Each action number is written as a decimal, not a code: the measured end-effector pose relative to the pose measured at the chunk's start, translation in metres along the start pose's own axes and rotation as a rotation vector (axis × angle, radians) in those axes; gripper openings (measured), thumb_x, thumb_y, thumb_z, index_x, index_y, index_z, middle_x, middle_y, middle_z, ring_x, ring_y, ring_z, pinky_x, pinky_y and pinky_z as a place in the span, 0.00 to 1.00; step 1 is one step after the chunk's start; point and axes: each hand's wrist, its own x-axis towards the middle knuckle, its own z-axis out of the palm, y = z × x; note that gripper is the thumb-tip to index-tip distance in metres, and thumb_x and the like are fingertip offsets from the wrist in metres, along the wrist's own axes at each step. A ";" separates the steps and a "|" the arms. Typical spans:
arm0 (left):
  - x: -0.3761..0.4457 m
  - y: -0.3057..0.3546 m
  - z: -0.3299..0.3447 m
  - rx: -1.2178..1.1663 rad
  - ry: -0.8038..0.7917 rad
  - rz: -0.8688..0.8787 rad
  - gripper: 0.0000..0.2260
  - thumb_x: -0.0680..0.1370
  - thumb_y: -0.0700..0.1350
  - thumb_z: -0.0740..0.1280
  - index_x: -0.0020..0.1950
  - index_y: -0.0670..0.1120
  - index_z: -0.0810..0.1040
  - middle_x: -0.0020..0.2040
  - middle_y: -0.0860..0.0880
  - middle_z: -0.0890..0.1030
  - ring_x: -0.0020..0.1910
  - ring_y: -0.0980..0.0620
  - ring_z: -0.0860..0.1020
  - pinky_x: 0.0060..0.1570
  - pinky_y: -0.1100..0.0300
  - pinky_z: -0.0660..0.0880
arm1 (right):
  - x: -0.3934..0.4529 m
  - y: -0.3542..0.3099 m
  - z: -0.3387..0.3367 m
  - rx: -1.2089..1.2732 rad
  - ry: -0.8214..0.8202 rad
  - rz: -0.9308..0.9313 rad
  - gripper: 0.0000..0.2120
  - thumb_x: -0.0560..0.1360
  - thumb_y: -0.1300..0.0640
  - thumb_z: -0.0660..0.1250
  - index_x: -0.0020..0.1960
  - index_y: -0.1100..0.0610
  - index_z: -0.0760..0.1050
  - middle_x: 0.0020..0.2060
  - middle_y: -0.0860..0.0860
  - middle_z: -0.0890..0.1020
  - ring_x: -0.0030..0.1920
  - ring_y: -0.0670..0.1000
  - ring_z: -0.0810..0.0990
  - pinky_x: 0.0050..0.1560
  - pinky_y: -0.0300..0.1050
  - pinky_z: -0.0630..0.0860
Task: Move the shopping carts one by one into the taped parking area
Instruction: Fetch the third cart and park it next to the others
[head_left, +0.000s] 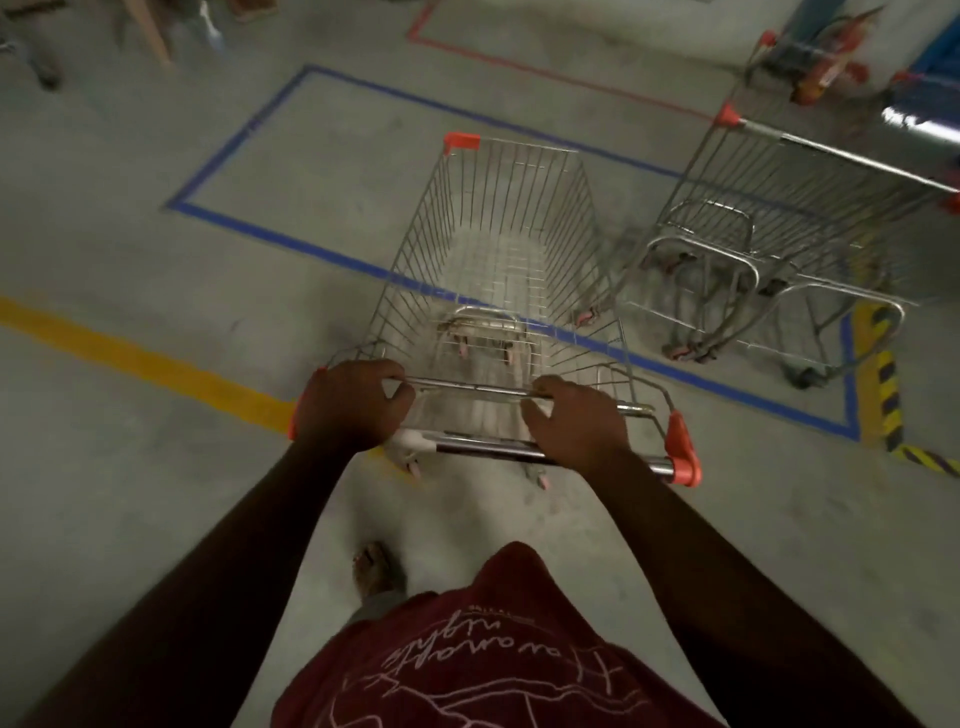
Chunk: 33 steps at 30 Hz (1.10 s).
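Observation:
A wire shopping cart (498, 244) with orange corner caps stands in front of me, its basket empty. My left hand (353, 405) grips the left end of its handle bar and my right hand (574, 421) grips the bar right of centre. The cart's front half lies over the near line of the blue taped rectangle (249, 223) on the concrete floor. A second empty cart (769, 244) stands at the right, inside the rectangle's right part, turned at an angle.
A yellow floor line (145, 364) runs in from the left. Yellow-black hazard tape (883, 384) borders the rectangle's right side. A red taped outline (545, 73) lies farther back. More carts and clutter sit at the top right; my foot (376, 569) is below the cart.

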 end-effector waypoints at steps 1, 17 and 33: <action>0.012 -0.008 -0.005 0.014 -0.010 0.016 0.19 0.74 0.62 0.59 0.57 0.56 0.81 0.55 0.52 0.86 0.56 0.48 0.83 0.57 0.53 0.74 | 0.005 -0.010 0.000 -0.049 0.040 0.044 0.21 0.80 0.38 0.61 0.67 0.47 0.78 0.56 0.51 0.86 0.55 0.55 0.84 0.59 0.50 0.77; 0.201 -0.076 -0.042 0.041 -0.075 0.131 0.22 0.73 0.62 0.58 0.60 0.56 0.82 0.56 0.51 0.86 0.57 0.46 0.83 0.57 0.53 0.74 | 0.138 -0.089 -0.014 0.016 0.248 0.211 0.18 0.79 0.41 0.63 0.60 0.48 0.83 0.50 0.53 0.88 0.50 0.57 0.86 0.50 0.49 0.80; 0.451 -0.038 -0.071 0.007 -0.179 0.052 0.21 0.74 0.62 0.59 0.64 0.60 0.80 0.62 0.52 0.84 0.58 0.44 0.82 0.59 0.50 0.77 | 0.377 -0.068 -0.067 0.053 0.265 0.129 0.23 0.76 0.40 0.61 0.61 0.52 0.83 0.50 0.56 0.87 0.51 0.59 0.85 0.54 0.51 0.80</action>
